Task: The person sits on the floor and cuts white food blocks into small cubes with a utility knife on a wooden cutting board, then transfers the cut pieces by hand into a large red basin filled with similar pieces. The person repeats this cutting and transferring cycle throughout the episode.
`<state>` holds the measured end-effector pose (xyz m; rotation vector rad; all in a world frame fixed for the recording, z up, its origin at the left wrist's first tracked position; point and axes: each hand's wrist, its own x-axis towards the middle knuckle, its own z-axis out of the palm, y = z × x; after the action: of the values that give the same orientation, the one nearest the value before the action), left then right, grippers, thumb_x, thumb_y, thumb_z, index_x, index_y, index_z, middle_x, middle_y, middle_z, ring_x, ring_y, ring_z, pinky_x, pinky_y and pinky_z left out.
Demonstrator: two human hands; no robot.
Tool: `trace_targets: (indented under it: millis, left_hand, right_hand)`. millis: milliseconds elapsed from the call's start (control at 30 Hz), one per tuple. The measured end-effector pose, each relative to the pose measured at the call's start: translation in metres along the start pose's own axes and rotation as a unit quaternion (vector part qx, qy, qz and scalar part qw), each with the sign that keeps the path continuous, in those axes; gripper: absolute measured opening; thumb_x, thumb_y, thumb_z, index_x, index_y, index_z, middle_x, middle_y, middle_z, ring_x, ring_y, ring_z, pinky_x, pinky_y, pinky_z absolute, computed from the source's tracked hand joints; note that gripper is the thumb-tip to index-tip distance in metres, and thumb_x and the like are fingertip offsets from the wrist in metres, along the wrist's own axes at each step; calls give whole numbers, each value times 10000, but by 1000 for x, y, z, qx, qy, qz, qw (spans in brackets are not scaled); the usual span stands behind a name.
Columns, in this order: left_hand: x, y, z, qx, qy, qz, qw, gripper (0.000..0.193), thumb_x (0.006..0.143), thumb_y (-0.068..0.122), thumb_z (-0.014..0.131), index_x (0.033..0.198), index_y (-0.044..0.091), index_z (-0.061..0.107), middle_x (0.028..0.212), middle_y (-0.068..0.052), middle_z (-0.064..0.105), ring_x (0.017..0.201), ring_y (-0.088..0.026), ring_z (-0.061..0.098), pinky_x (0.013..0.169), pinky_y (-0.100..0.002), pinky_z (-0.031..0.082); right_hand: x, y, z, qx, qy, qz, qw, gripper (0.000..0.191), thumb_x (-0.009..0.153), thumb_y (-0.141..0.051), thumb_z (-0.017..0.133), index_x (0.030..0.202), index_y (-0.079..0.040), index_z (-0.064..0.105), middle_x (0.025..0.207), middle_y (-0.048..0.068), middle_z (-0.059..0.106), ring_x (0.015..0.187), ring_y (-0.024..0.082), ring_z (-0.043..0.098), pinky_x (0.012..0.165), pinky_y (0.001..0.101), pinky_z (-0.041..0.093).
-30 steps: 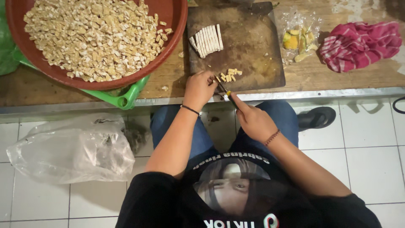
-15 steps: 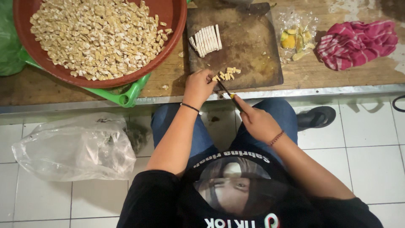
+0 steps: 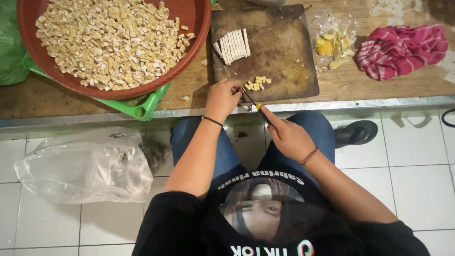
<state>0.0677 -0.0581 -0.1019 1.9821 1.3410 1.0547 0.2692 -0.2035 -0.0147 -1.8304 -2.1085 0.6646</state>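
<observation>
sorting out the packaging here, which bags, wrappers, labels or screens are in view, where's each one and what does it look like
Crumpled clear plastic bag: on the white tiled floor, left of the person's knees, bulging, see-through.
Clear plastic wrapper holding yellow and green scraps: on the wooden table, between the dark wooden chopping board and the pink striped cloth.
Green plastic bag: far left edge of the table, partly out of frame.
No labels, signs or screens show.

Wooden bench carries board, basin, cloth.

Pale diced cubes on dark board
</observation>
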Motion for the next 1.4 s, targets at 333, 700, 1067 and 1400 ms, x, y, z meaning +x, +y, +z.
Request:
trace_targets:
  millis: [333, 700, 1067, 1400]
  left_hand:
    - [-2, 2, 2, 24, 4, -9, 1000, 145, 735, 138, 803, 807, 41, 723, 814, -140, 688, 773, -347, 694, 692, -442, 547]
    - [-2, 4, -1, 15, 1, 2, 1000, 103, 750, 136, 781, 835, 87, 749, 812, -128, 690, 774, -337, 697, 700, -433, 549]
    - [-1, 1, 1, 31, 6, -11, 999, 133, 770, 152, 785, 897, 113, 777, 810, -117, 700, 771, -320, 708, 698, -429, 553]
    - [-2, 10, 1, 90, 13, -19, 996, 232, 801, 181, 768, 1026, 123, 760, 887, -97, 706, 881, -319, 689, 822, -451, 504]
  right_hand:
    - [4, 6, -2, -27, -1, -22, 999, 594, 971, -210, 536, 1549, -268, 415, 782, 246, 689, 719, 451, 666, 670, 563, 514]
    - [16, 7, 3, -14, -14, -38, 999, 595, 978, -203, 523, 1559, -245, 404, 729, 262, 678, 677, 464, 659, 652, 575, 511]
    - [11, 18, 12, -11, -29, -8, 999, 614, 970, -220, 513, 1566, -282, 381, 726, 265, 677, 681, 471, 663, 661, 585, 511]
    - [5, 42, -4, 216, -76, 83, 970, 588, 990, -191, 492, 1561, -304, 408, 750, 75, 719, 576, 184, 714, 626, 336, 592]
